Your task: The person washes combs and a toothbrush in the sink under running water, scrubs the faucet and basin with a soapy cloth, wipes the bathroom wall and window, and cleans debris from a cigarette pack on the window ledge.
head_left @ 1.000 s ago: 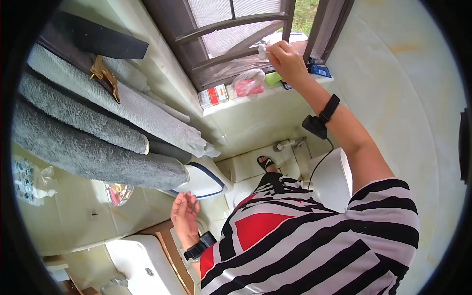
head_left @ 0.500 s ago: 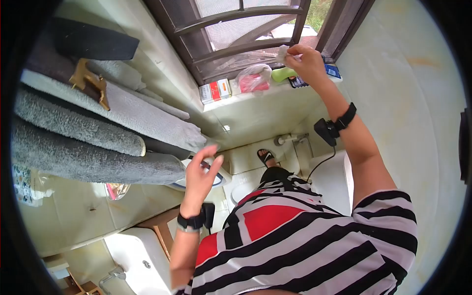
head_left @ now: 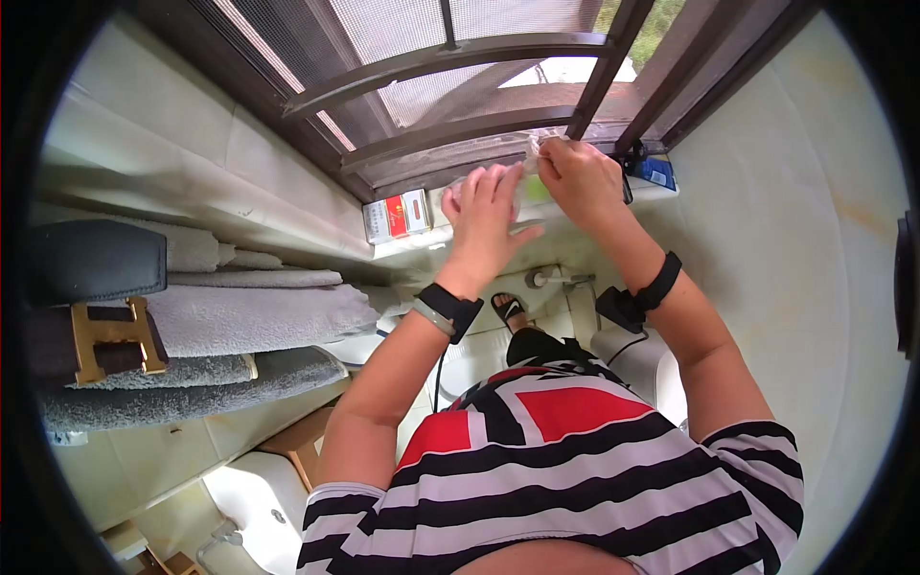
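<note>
My right hand point(head_left: 582, 184) is closed at the window sill, its fingertips pinching a crumpled whitish wad point(head_left: 539, 144) that looks like tissue or thin plastic. Close beside it, my left hand point(head_left: 486, 222) reaches over the sill with fingers spread. Behind those fingers, a pink item in clear plastic point(head_left: 463, 189) is mostly covered; whether the fingers touch it I cannot tell. A green object point(head_left: 537, 189) shows between the two hands. To the left of my left hand stands a white and red box point(head_left: 396, 217).
Dark window bars point(head_left: 460, 132) rise just behind the sill. A blue packet point(head_left: 655, 172) lies at its right end. Grey towels point(head_left: 259, 316) and a belt with a gold buckle point(head_left: 120, 337) hang at left. A white basin point(head_left: 254, 513) is lower left.
My left hand has risen from beside the towels to the sill, near my right hand. My right hand has come down slightly with the whitish wad. The view has shifted closer to the window.
</note>
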The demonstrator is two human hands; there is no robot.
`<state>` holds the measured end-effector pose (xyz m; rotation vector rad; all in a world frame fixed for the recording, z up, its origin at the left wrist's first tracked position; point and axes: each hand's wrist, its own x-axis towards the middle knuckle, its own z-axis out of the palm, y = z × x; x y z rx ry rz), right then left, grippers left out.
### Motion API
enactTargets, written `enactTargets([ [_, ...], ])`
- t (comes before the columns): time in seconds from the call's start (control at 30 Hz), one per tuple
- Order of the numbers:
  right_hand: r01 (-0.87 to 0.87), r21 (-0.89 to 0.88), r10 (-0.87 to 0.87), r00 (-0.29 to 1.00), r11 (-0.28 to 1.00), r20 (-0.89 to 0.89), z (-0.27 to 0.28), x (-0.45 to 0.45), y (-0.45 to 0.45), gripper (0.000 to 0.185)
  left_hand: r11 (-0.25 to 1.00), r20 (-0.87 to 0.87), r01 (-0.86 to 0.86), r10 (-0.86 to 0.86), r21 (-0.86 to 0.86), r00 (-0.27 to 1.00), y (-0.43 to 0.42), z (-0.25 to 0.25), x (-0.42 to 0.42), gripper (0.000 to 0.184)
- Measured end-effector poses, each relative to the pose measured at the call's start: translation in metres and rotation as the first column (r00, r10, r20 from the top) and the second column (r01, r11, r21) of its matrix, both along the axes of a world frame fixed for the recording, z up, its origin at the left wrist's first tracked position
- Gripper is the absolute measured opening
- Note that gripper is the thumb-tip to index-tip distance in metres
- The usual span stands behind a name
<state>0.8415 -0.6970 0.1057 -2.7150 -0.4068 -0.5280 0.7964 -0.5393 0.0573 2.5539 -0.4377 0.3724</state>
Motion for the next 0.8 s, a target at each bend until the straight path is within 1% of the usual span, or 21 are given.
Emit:
enactTargets([
  [0.03, -0.004, 0.000, 0.004, 1.000, 1.000, -0.007, -0.002, 0.002, 0.001, 0.011, 1.000, 0.023, 0.011, -0.011, 0.000, 1.000, -0.001, -0.001, -0.001, 0.074],
  [0.07, -0.001, -0.036, 0.001, 1.000, 0.999, -0.007, -0.005, 0.004, 0.003, 0.011, 1.000, 0.018, 0.008, -0.008, 0.000, 1.000, -0.004, -0.004, -0.001, 0.074],
  [0.13, 0.000, -0.077, 0.000, 1.000, 0.997, -0.008, -0.011, 0.009, 0.005, 0.011, 0.997, 0.155, -0.073, 0.072, 0.002, 0.985, -0.009, -0.010, 0.000, 0.058],
  [0.17, 0.007, -0.079, -0.009, 1.000, 0.997, -0.019, -0.015, 0.011, 0.006, 0.011, 0.997, 0.150, -0.075, 0.075, -0.003, 0.986, -0.012, -0.014, 0.000, 0.058],
  [0.23, 0.013, -0.085, -0.015, 0.999, 0.996, -0.030, -0.019, 0.016, 0.008, 0.012, 0.987, 0.240, -0.156, 0.147, 0.021, 0.960, -0.017, -0.022, 0.002, 0.048],
  [0.27, -0.001, -0.111, -0.005, 0.999, 0.994, -0.052, -0.020, 0.018, 0.009, 0.012, 0.987, 0.238, -0.158, 0.149, 0.020, 0.960, -0.017, -0.024, 0.004, 0.048],
  [0.33, -0.015, -0.137, 0.005, 0.997, 0.990, -0.078, -0.022, 0.022, 0.010, 0.013, 0.987, 0.306, -0.156, 0.163, -0.050, 0.938, -0.016, -0.029, 0.006, 0.045],
  [0.37, -0.086, -0.107, 0.076, 0.993, 0.991, -0.093, -0.023, 0.025, 0.009, 0.013, 0.986, 0.302, -0.157, 0.165, -0.051, 0.939, -0.016, -0.030, 0.004, 0.045],
  [0.4, -0.157, -0.076, 0.149, 0.983, 0.985, -0.107, -0.024, 0.026, 0.009, 0.013, 0.985, 0.224, -0.135, 0.156, -0.106, 0.962, -0.015, -0.032, 0.000, 0.045],
  [0.43, -0.160, -0.077, 0.150, 0.982, 0.984, -0.113, -0.021, 0.027, 0.009, 0.013, 0.980, 0.143, -0.118, 0.142, -0.162, 0.979, -0.013, -0.032, -0.003, 0.044],
  [0.47, -0.200, -0.064, 0.190, 0.972, 0.978, -0.138, -0.015, 0.028, 0.011, 0.011, 0.979, 0.138, -0.123, 0.146, -0.163, 0.980, -0.012, -0.033, -0.004, 0.044],
  [0.5, -0.241, -0.049, 0.231, 0.959, 0.969, -0.162, -0.013, 0.028, 0.013, 0.010, 0.983, 0.181, -0.081, 0.111, -0.166, 0.977, -0.010, -0.032, -0.005, 0.044],
  [0.53, -0.247, -0.048, 0.236, 0.957, 0.968, -0.166, -0.016, 0.030, 0.013, 0.010, 0.985, 0.224, -0.039, 0.076, -0.168, 0.972, -0.007, -0.032, -0.007, 0.044],
  [0.57, -0.307, 0.050, 0.311, 0.945, 0.950, -0.106, -0.020, 0.033, 0.012, 0.010, 0.985, 0.222, -0.044, 0.082, -0.168, 0.972, -0.006, -0.033, -0.008, 0.044],
  [0.6, -0.369, 0.144, 0.378, 0.925, 0.918, -0.039, -0.026, 0.036, 0.012, 0.012, 0.986, 0.253, -0.008, 0.051, -0.166, 0.966, -0.005, -0.034, -0.010, 0.045],
  [0.63, -0.421, 0.202, 0.437, 0.898, 0.884, -0.039, -0.033, 0.038, 0.017, 0.017, 0.986, 0.286, 0.028, 0.020, -0.163, 0.958, -0.004, -0.036, -0.010, 0.046],
  [0.67, -0.426, 0.202, 0.442, 0.896, 0.882, -0.040, -0.040, 0.039, 0.022, 0.017, 0.986, 0.285, 0.022, 0.026, -0.164, 0.958, -0.003, -0.041, -0.010, 0.046],
  [0.73, -0.510, 0.160, 0.488, 0.858, 0.845, 0.162, -0.047, 0.040, 0.040, 0.016, 0.990, 0.366, 0.055, -0.005, -0.128, 0.931, -0.001, -0.047, -0.008, 0.047],
  [0.77, -0.568, 0.151, 0.550, 0.822, 0.809, 0.148, -0.046, 0.039, 0.050, 0.017, 0.991, 0.364, 0.049, 0.001, -0.127, 0.931, -0.001, -0.049, -0.010, 0.047],
  [0.8, -0.572, 0.153, 0.554, 0.820, 0.806, 0.147, -0.045, 0.038, 0.060, 0.017, 0.992, 0.327, 0.041, -0.001, -0.116, 0.945, 0.000, -0.051, -0.011, 0.041],
])
